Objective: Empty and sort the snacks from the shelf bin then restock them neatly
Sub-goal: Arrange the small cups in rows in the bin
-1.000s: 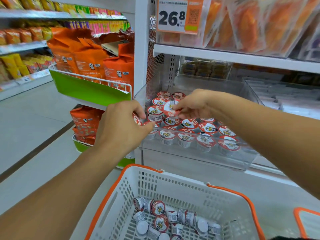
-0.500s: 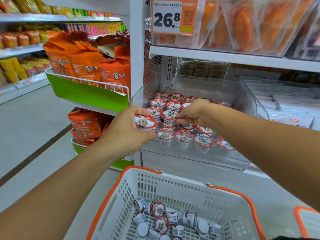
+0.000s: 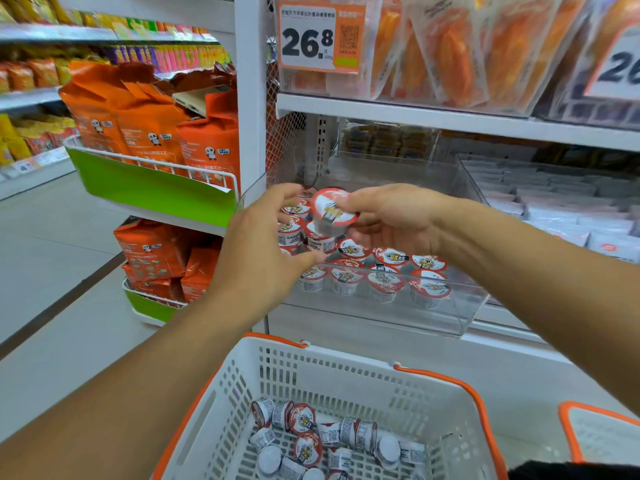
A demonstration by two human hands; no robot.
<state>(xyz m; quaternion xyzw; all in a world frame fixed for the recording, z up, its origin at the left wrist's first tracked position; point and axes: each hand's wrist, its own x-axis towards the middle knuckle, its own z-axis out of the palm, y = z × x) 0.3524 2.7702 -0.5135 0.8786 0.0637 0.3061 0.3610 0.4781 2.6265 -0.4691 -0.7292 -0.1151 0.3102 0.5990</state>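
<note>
Rows of small snack cups (image 3: 384, 277) with red and white lids stand in a clear shelf bin (image 3: 460, 317). My right hand (image 3: 391, 220) pinches one snack cup (image 3: 332, 209) and holds it tilted above the rows in the bin's left half. At the bin's left front corner my left hand (image 3: 256, 251) has its fingers and thumb spread around the leftmost cups; whether it grips one is hidden. Below, a white basket (image 3: 346, 372) with orange handles holds several more of the same cups (image 3: 304, 441), lying loose.
The shelf above carries clear-packed orange snacks and a price tag reading 26.8 (image 3: 318, 36). A neighbouring clear bin (image 3: 554, 199) of white packets sits to the right. Orange bags (image 3: 152, 129) fill green-fronted wire racks on the left, beside the open aisle floor. A second basket's corner (image 3: 599, 431) shows at lower right.
My right hand lifted a cup out of the rows and raised it. The left hand, which showed a cup by the bin's left corner, moved in over the bin's left edge.
</note>
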